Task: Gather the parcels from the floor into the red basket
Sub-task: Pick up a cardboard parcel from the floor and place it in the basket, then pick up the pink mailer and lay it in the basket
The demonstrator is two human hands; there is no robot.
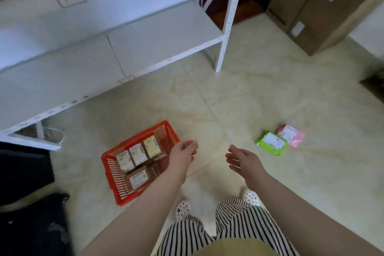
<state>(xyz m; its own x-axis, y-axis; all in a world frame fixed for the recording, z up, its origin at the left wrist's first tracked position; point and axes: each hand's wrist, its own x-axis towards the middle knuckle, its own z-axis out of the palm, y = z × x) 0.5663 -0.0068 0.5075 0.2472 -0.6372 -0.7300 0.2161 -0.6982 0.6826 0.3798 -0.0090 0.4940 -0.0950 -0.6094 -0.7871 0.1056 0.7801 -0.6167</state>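
Note:
A red basket (112,174) sits on the tiled floor at lower left, holding several brown and pale boxed parcels (138,162) with white labels. My left hand (184,151) hovers over the basket's right rim, fingers loosely curled, holding nothing. My right hand (242,160) is to the right of it above bare floor, fingers apart and empty. Further right on the floor lie a green parcel (271,142) and a pink parcel (291,135), touching each other, each with a white label.
A low white shelf unit (124,56) runs along the left and back. Cardboard boxes (315,6) stand at the upper right. Dark bags (31,224) lie at the lower left. My striped trousers and white shoes (184,209) are below the hands.

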